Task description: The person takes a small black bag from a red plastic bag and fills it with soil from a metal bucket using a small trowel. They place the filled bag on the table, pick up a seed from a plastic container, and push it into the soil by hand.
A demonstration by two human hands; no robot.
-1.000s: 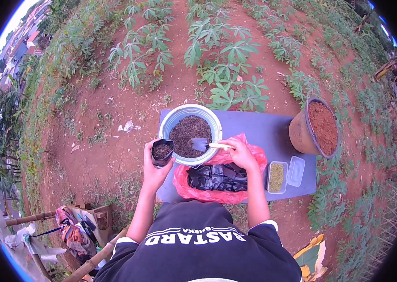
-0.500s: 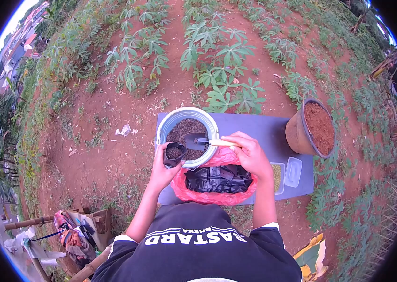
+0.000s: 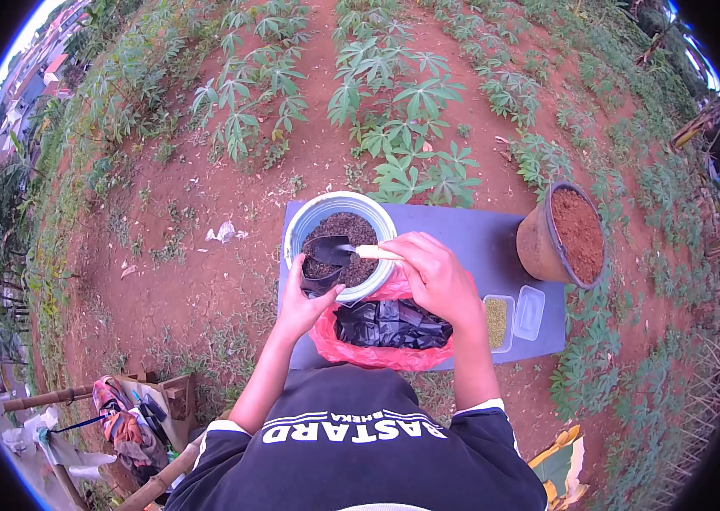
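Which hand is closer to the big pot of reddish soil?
The right hand. It grips the trowel, left of the pot. The left hand is farther left, holding the small black bag at the round tub.

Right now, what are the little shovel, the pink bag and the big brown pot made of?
The little shovel's blade looks like dark metal, with a shiny neck behind it; its smooth, pale handle is probably wood. The pink bag seems to be thin plastic, because it's shiny and crinkly. The big brown pot is dull; it could be plastic or clay.
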